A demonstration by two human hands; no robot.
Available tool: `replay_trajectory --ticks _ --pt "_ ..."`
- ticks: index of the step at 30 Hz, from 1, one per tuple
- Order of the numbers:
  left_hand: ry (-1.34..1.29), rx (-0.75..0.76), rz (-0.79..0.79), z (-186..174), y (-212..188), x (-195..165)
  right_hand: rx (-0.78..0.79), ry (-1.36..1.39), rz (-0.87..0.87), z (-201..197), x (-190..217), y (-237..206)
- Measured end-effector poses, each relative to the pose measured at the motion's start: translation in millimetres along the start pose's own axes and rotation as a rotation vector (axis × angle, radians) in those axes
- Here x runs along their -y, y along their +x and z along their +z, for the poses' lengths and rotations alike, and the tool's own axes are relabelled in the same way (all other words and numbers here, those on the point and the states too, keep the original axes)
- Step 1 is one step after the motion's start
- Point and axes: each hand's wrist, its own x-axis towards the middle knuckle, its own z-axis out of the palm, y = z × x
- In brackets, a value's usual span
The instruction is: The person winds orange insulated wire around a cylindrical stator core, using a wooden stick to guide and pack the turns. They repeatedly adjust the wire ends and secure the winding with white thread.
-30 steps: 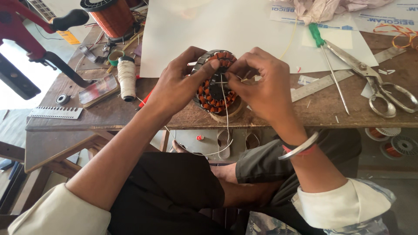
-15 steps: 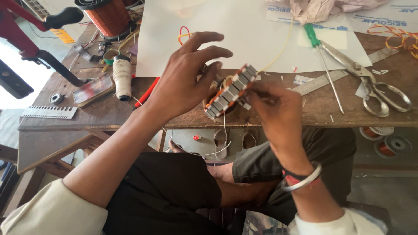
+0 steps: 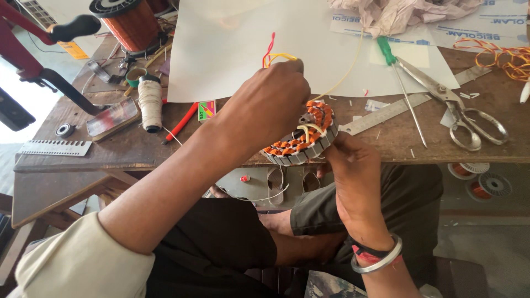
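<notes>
I have the motor stator [image 3: 301, 138], a round laminated steel ring wound with orange copper coils, held just above the near edge of the wooden workbench [image 3: 232, 143], over my lap. It is tilted: the coil face points up and toward me, the far rim raised and the near rim dropped, so the ring's axis leans back toward my body instead of standing straight up. Being a flat ring, it has no real long direction; its broad face runs roughly left to right along the bench edge. My right hand [image 3: 353, 171] grips it from below and from the right, fingers curled under the rim and thumb against the steel laminations at the near side. My left hand [image 3: 273, 105] comes over the top from the left with the fingers closed and bent down, pinching the red and yellow lead wires [image 3: 274, 54] that loop up behind my knuckles; I cannot tell exactly which fingers hold them. Pale sleeving crosses the coils near the middle of the ring. Behind my hands lies a large white sheet of paper [image 3: 232, 44]. To the right of it are a green-handled screwdriver [image 3: 398, 83], a steel ruler [image 3: 386, 113] and a pair of scissors [image 3: 458, 113]. To the left stand a spool of white thread [image 3: 149, 102] and a big reel of copper wire [image 3: 126, 22].
</notes>
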Motion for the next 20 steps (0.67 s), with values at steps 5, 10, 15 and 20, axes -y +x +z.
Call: replay_trajectory --ticks 5,10,15,20 --pt "-0.033 0.021 -0.009 2 8 -2 -0.016 -0.017 0.038 1 1 2" --pt "0.03 0.216 -0.159 6 20 -6 -0.01 -0.045 0.029 -2 0 3" --pt "0.012 0.168 -0.143 4 18 -8 0.01 -0.051 0.037 -3 0 4" --pt "-0.209 0.076 -0.193 -5 8 -4 0.072 -0.058 0.094 -9 10 9"
